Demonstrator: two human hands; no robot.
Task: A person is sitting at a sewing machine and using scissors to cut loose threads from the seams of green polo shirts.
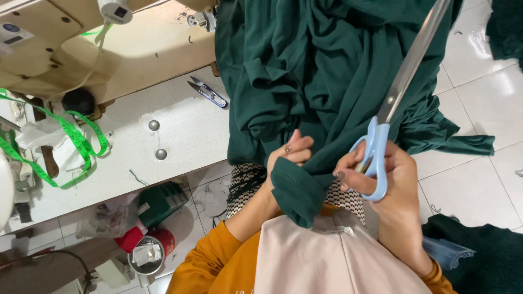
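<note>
Left hand: your left hand (287, 158) pinches the dark green jersey fabric (327, 71) at its hemmed fold.
Right hand: your right hand (381, 179) grips the light-blue-handled steel scissors (395, 92).
Fabric: it hangs from the table's right edge onto your lap.

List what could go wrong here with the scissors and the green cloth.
1. The right hand holds the scissors with the blades pointing away over the bunched green cloth; they might snag a fold.
2. The left hand pinches the hemmed edge close to the scissor handles; its fingers could get nicked.
3. Much of the cloth hangs toward the floor and may drag.
</note>
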